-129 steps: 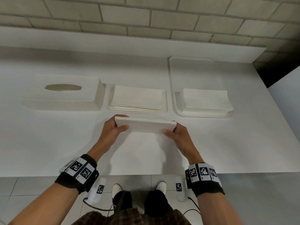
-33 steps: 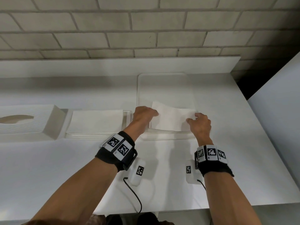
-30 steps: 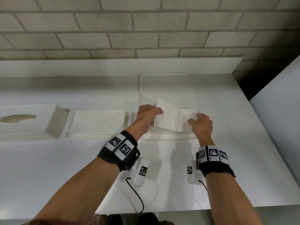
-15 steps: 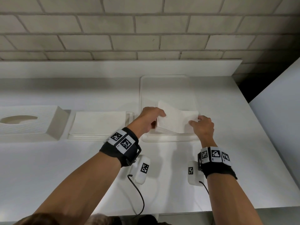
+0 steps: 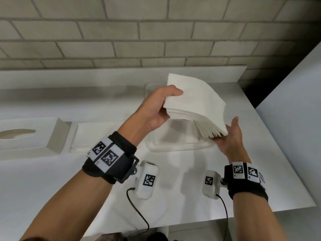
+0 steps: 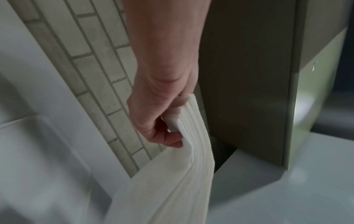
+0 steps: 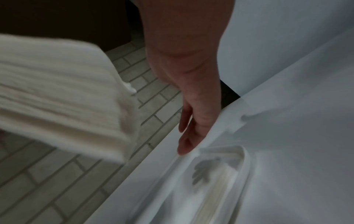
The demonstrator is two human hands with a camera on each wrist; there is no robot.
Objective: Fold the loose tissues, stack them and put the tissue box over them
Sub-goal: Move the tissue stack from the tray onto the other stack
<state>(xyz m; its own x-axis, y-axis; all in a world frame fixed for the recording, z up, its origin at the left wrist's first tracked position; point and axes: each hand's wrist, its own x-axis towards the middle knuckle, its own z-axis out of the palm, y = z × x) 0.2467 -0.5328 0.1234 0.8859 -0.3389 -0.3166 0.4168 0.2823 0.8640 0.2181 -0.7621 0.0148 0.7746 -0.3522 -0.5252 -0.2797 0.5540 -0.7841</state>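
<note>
Your left hand (image 5: pixel 156 108) is gripping the stack of folded tissues (image 5: pixel 194 103), thumb on top, lifting it tilted above the tray (image 5: pixel 180 146). Your right hand (image 5: pixel 231 138) is cupping the stack's lower corner with fingers relaxed, palm up.

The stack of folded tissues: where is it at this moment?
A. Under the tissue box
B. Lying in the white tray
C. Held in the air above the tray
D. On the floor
C: the stack of folded tissues is lifted clear above the white tray, with the left hand gripping its left edge and the right hand open under its right end.
</note>
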